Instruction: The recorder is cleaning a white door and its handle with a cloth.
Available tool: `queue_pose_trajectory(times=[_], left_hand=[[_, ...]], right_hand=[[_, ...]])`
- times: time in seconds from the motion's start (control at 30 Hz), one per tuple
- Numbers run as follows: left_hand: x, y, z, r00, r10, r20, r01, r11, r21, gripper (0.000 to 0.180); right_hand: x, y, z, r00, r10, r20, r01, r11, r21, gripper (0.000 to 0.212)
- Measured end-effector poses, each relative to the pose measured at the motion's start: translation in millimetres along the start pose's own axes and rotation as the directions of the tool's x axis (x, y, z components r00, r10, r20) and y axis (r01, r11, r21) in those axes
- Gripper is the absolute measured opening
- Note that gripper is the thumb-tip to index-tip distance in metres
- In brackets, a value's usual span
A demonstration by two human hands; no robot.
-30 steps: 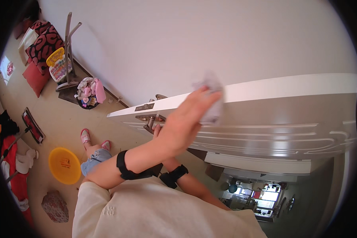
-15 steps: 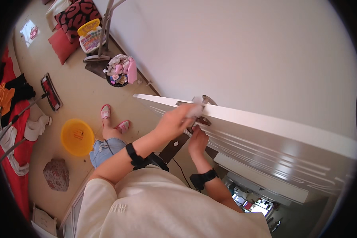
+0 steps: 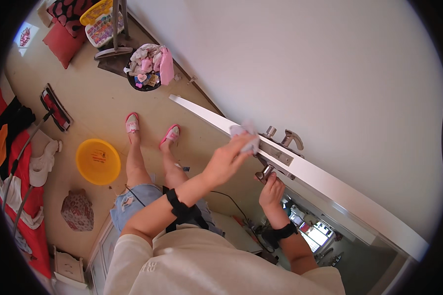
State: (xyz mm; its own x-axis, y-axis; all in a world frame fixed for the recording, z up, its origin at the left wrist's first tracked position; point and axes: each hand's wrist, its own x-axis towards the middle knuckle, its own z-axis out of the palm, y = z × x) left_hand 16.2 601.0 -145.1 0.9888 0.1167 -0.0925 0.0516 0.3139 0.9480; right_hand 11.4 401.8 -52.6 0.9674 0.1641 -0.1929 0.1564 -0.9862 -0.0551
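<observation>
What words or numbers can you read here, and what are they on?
Basin: reddish and dark print inside, too small to read.
Shirt: small raised marks on the front, too unclear to read.
Cloth: blurred, no text to make out.
Door: no readable text.
So I can't read any.

We're on one head-worn wide fisheye, left of a side-by-side pair, facing steeply down. We see the shirt (image 3: 231,263) closest at the lower edge, left hand (image 3: 225,162) and right hand (image 3: 272,191) near, around mid-frame, door (image 3: 339,191) slanting toward lower right, floor (image 3: 98,118) farther below. Dark rim fills the corners.
</observation>
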Motion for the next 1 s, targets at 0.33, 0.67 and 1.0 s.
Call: queue_pose_trajectory(times=[0.33, 0.67, 1.0], left_hand=[[19.1, -36.3, -32.6, 0.943, -0.321, 0.081, 0.311, 0.943, 0.117, 0.033], [2.3, -45.1, -20.5, 0.988, 0.151, -0.04, -0.14, 0.97, 0.2, 0.037], [-19.4, -20.4, -7.4, 0.968, 0.235, 0.088, -0.242, 0.967, 0.083, 0.047]], right_hand=[[-4.0, -5.1, -7.9, 0.986, 0.047, 0.162, -0.059, 0.996, 0.068, 0.042], [-12.6, -23.2, -21.2, 0.98, -0.082, 0.18, 0.086, 0.996, -0.017, 0.048], [-34.1, -16.9, 1.0, 0.995, 0.056, 0.083, -0.08, 0.944, 0.321, 0.037]])
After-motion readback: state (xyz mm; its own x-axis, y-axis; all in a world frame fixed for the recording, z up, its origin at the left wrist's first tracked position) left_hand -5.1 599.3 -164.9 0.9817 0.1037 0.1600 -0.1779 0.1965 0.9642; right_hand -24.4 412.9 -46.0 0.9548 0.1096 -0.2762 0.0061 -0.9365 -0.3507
